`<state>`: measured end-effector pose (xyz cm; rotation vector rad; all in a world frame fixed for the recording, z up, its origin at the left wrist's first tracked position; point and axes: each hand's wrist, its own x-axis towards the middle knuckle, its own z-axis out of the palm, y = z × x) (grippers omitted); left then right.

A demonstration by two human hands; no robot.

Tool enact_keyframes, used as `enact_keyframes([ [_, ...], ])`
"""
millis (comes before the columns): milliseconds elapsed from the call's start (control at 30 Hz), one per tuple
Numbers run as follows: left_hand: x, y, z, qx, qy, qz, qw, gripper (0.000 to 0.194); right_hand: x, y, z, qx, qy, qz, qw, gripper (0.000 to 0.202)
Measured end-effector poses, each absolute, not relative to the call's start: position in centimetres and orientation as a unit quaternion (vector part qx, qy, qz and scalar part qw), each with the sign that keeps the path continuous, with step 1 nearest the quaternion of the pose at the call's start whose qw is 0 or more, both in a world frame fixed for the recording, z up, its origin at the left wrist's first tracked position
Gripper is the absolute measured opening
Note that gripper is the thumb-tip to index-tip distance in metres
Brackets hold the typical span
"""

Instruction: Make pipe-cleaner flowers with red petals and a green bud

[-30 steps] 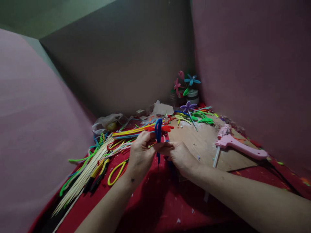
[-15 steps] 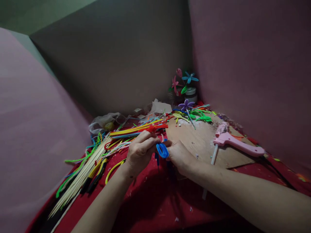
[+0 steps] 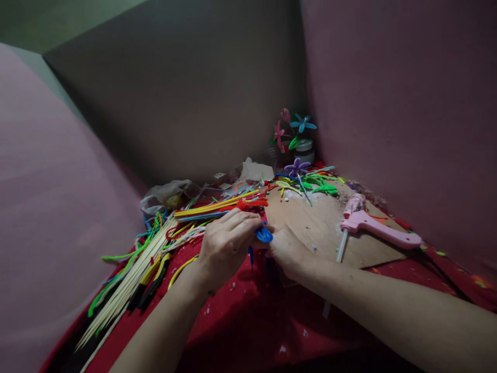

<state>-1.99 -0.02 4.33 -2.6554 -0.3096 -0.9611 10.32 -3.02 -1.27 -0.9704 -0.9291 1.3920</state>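
Observation:
Between my two hands is a blue pipe cleaner (image 3: 264, 235), bent into a narrow loop, with a thin blue end hanging below. My left hand (image 3: 229, 239) is closed, its fingers gripping the loop from the left. From the right, my right hand (image 3: 286, 249) pinches the same blue piece, the fingertips partly hidden behind it. Both hands are above the red cloth (image 3: 240, 316), at the left edge of a brown board (image 3: 322, 228). Just beyond my left hand lie red pipe cleaners (image 3: 248, 204).
A pink glue gun (image 3: 373, 226) rests on the board with a clear glue stick. Wooden sticks (image 3: 128, 285), pliers (image 3: 155, 282) and yellow pipe cleaners (image 3: 217, 203) lie at left. A purple pipe-cleaner flower (image 3: 297, 167) and a jar (image 3: 305, 152) are at the back.
My left fingers have moved right over the blue loop and press it. The loop, open and rounded before, now looks flatter and tilted. My right hand has barely moved.

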Motion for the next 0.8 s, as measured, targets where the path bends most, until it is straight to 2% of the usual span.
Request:
enact_keyframes([
  [200, -2.0, -0.3, 4.7, -0.93, -0.024, -0.285, 0.232, 0.017, 10.0, -2.6, -1.8, -0.374, -0.4, 0.596, 0.587, 0.019],
  [533, -0.9, -0.6, 7.7, -0.951, -0.054, -0.293, 0.082, 0.01, 10.4, -2.9, -1.6, -0.417, -0.409, 0.573, 0.575, 0.015],
  [700, -0.4, -1.2, 8.3, -0.945, -0.097, -0.309, 0.04, 0.007, 10.4, -2.9, -1.6, -0.392, -0.416, 0.573, 0.587, 0.016],
  [800, -0.3, -1.1, 8.5, -0.945, -0.117, -0.3, 0.05, 0.009, 10.4, -2.9, -1.5, -0.409, -0.406, 0.584, 0.572, 0.016],
])
